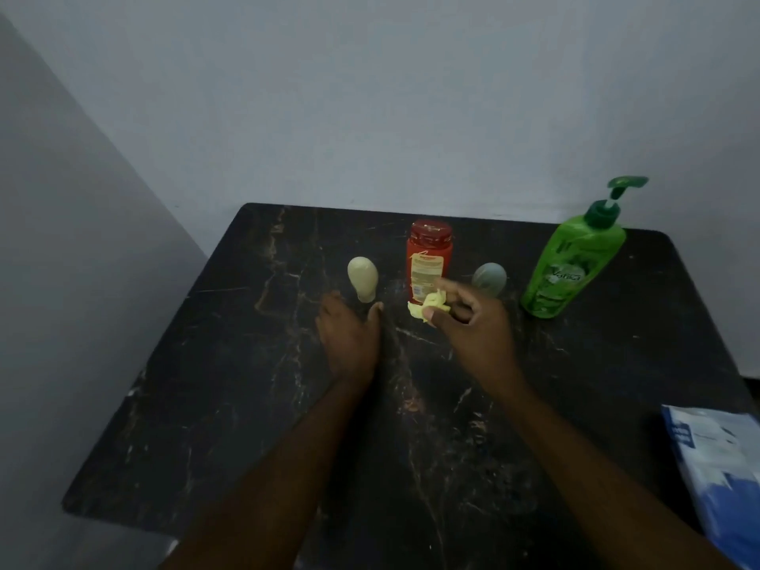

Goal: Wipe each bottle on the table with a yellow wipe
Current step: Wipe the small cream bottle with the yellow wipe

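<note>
The yellow wipe [427,308] is a small crumpled wad, soft and nearly weightless, so it will bunch and slip unless you keep it pinched as it is now, between the thumb and fingers [452,290] of your right hand [473,327], just in front of the red bottle [427,257]. That bottle looks like rigid plastic with a smooth label; steady it by the cap or upper body. The small cream bottle [362,277] and the grey bottle [489,277] beside it look light and liable to tip. The green pump bottle [571,269], further right, is tall; take its waist, not the pump. Your left hand [349,335] lies relaxed, holding nothing, near the cream bottle on the dark bench [246,364].
</note>
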`<state>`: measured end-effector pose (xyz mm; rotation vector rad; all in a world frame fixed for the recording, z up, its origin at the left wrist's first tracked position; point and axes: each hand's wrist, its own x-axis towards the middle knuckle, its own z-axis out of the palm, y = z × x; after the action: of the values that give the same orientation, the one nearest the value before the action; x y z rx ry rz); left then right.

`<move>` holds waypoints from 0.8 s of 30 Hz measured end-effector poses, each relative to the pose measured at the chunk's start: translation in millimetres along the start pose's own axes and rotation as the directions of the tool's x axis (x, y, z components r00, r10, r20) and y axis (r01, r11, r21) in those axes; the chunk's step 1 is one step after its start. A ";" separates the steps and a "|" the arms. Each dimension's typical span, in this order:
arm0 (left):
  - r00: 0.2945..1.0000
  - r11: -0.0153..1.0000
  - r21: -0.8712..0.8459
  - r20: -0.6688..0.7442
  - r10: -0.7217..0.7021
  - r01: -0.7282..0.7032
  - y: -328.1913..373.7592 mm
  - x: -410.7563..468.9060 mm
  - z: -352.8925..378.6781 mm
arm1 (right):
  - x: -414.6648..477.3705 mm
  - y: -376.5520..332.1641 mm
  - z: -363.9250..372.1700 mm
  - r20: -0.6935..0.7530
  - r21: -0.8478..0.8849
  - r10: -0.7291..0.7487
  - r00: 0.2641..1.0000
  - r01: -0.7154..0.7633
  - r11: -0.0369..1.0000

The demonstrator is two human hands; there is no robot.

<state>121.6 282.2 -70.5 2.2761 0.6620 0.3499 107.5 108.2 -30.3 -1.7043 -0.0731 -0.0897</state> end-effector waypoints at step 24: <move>0.959 0.968 -0.023 -0.141 0.245 -0.250 -29.3 7.1 25.5 | -12.2 36.4 6.7 0.061 -0.152 -0.305 0.950 0.311 0.938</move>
<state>127.9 289.1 -108.9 2.3147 0.4322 0.6401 99.1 110.0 -68.3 -1.8436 -0.3697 -0.3050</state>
